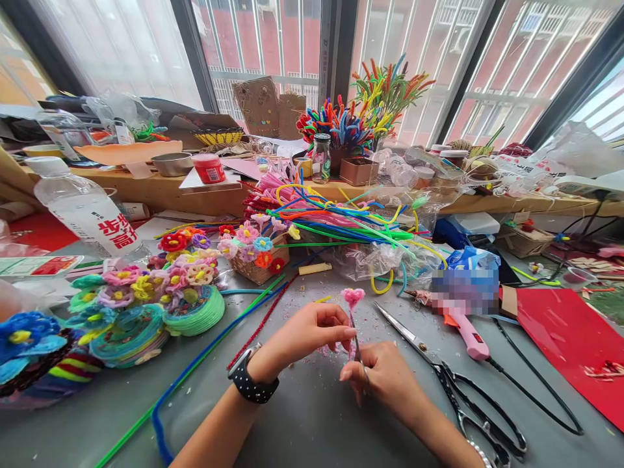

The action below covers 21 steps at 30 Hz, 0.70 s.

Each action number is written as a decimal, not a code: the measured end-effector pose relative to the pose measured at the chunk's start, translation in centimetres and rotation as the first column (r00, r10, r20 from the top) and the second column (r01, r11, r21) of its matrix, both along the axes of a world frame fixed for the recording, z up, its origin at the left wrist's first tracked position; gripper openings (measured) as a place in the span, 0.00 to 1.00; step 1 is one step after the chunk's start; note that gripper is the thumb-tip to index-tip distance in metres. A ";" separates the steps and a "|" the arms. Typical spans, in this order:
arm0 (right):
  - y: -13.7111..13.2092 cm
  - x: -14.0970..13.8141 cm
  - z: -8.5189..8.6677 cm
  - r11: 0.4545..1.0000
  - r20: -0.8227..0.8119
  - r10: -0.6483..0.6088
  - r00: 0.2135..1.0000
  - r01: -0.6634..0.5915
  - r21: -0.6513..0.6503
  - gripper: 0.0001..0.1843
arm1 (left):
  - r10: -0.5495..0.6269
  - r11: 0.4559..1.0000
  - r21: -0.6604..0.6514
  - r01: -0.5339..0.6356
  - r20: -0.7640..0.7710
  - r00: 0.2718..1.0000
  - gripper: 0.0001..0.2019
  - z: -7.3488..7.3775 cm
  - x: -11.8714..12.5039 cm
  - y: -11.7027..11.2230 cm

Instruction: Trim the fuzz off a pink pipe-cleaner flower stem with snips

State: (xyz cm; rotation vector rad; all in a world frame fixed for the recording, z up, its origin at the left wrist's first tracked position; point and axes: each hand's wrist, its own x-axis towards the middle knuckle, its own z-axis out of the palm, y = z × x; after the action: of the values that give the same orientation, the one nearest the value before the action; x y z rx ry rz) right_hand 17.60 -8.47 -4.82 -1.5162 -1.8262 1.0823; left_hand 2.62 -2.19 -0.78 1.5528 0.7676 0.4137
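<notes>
A pink pipe-cleaner flower [353, 298] stands upright by its stem, pinched between the thumb and fingertips of my left hand [312, 333]. My right hand [387, 378] is closed around small scissors [358, 350]. Their narrow metal blades point up along the flower's stem; the handles are mostly hidden in my fingers. Pink fuzz clippings [331, 351] are scattered on the grey table [312, 422] beneath my hands. Large black-handled scissors [441, 367] lie beside my right hand. A dark red pipe cleaner [263, 322] lies near my left wrist.
Finished flower pots [194, 311] line the left side, near a water bottle [82, 205]. A flower basket [256, 263] and a pile of colourful pipe cleaners [336, 218] lie behind my hands. A pink glue gun [470, 338] and red sheet [568, 344] are to the right.
</notes>
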 end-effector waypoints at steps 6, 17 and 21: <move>-0.1 -0.1 0.0 0.997 -0.020 0.081 0.996 -0.081 0.013 0.42 | -0.003 1.000 -0.009 0.003 -0.027 1.000 0.13 0.3 0.1 -0.1; -0.2 0.0 -0.1 0.994 0.016 0.106 0.994 -0.107 0.025 0.43 | -0.017 1.000 -0.023 0.016 -0.017 1.000 0.13 0.3 0.0 -0.2; -0.1 -0.1 0.0 0.999 0.043 0.014 0.999 -0.016 0.040 0.39 | -0.017 1.000 -0.027 0.016 -0.015 1.000 0.14 0.3 -0.1 -0.1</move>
State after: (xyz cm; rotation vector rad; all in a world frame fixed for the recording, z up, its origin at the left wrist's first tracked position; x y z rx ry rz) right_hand 17.54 -8.54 -4.84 -1.5152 -1.8794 1.0211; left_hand 2.54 -2.25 -0.52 1.5378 0.7689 0.3783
